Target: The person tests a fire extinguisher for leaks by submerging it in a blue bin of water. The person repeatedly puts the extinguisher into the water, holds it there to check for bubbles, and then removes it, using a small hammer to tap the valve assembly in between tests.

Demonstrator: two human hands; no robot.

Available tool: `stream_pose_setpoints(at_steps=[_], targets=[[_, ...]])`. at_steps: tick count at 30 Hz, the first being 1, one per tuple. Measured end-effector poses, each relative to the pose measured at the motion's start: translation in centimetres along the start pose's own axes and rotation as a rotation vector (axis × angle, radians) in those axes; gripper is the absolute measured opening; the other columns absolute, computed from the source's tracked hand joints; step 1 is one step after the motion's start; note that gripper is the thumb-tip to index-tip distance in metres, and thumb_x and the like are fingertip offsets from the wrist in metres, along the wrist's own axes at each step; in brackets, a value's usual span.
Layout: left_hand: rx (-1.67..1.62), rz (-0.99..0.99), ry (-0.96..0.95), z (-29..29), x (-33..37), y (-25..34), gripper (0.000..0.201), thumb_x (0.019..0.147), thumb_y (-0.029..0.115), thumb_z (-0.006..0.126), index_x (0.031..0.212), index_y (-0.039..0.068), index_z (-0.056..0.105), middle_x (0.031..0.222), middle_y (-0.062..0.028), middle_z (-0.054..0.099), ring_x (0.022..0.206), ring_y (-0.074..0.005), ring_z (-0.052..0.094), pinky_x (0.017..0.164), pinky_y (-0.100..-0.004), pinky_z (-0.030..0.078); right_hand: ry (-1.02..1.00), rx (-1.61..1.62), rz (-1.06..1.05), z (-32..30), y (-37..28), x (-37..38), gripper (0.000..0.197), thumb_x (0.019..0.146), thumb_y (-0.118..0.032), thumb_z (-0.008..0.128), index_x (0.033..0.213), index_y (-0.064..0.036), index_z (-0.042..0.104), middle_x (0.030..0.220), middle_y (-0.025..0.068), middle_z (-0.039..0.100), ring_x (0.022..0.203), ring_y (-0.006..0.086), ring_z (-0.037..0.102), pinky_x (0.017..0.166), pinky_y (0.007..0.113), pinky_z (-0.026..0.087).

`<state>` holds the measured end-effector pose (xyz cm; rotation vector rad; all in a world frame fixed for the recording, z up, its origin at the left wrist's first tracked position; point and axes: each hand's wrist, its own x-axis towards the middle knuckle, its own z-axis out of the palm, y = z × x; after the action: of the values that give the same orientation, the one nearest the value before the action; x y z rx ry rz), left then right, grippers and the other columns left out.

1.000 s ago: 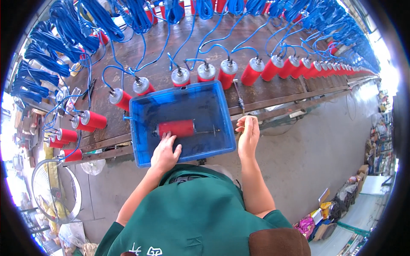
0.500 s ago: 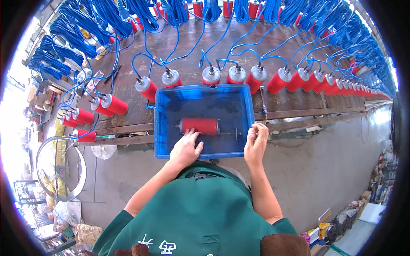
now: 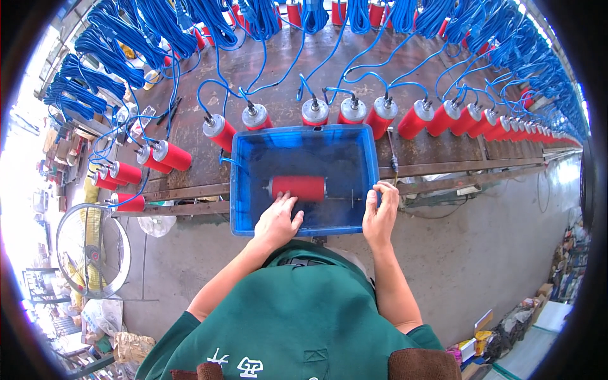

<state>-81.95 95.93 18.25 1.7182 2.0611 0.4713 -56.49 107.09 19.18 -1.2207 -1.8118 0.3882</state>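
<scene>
A red cylinder [image 3: 307,188] with metal ends lies on its side inside a blue plastic bin [image 3: 304,232]. Its surface looks smeared by motion. From its right end a thin metal rod with a small crosspiece [image 3: 353,198] reaches toward the bin's right wall. My left hand [image 3: 277,218] comes over the near rim, its fingers stretched out and their tips on the cylinder's near side. At the right wall, my right hand [image 3: 380,215] is curled around the rim, thumb toward the inside and fingers outside. Shallow dark liquid seems to cover the bin's floor.
Red cylinders [image 3: 415,119] with metal caps and blue cables stand in a row along the brown workbench [image 3: 285,69]. Bundled blue cables [image 3: 171,28] hang beyond. A round fan [image 3: 94,250] stands at the left. Piled goods [image 3: 506,329] lie at the lower right.
Both hands keep almost the same places. The cylinder looks more smeared than before, and the whole view has shifted slightly.
</scene>
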Motion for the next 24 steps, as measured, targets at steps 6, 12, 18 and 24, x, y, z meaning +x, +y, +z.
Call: stream_pose_setpoints(at_steps=[6,12,18,24], targets=[[-0.065,-0.002,0.077,-0.8,-0.1,0.6,0.045,0.102,0.032,0.067,0.135,0.001,0.068,0.144,-0.0245,0.066,0.139,-0.041,0.059,0.119,-0.0455,0.046,-0.004,-0.011,0.002,0.0,0.0,0.1,0.014,0.106,-0.011,0.061,0.112,0.0012,0.06,0.12,0.0198,0.063,0.116,0.038,0.06,0.105,0.047,0.047],[-0.707,-0.225,0.396,-3.4,0.6,-0.6,0.017,0.103,0.016,0.067,0.107,0.0,0.071,0.094,-0.0109,0.071,0.085,-0.0181,0.069,0.081,-0.0346,0.057,-0.016,-0.021,0.035,0.1,0.0,0.1,0.017,0.107,-0.016,0.06,0.111,0.0005,0.061,0.12,0.0194,0.063,0.117,0.0377,0.06,0.106,0.047,0.047],[-2.046,-0.348,0.242,-7.8,0.8,-3.0,0.036,0.106,0.035,0.053,0.08,0.01,0.054,0.073,-0.0021,0.046,0.07,-0.0188,0.046,0.069,-0.0366,0.042,-0.021,-0.005,0.103,-0.1,-0.3,0.1,0.016,0.103,-0.015,0.063,0.11,-0.0007,0.062,0.122,0.0176,0.064,0.117,0.0376,0.059,0.106,0.048,0.046],[-2.183,-0.333,0.205,-8.2,0.2,-2.2,0.047,0.107,0.045,0.051,0.076,0.01,0.053,0.072,-0.002,0.044,0.068,-0.0186,0.045,0.067,-0.037,0.041,-0.007,0.021,0.063,0.2,0.2,0.0,0.016,0.104,-0.016,0.062,0.11,-0.0007,0.062,0.121,0.0178,0.064,0.115,0.0374,0.059,0.105,0.048,0.046]])
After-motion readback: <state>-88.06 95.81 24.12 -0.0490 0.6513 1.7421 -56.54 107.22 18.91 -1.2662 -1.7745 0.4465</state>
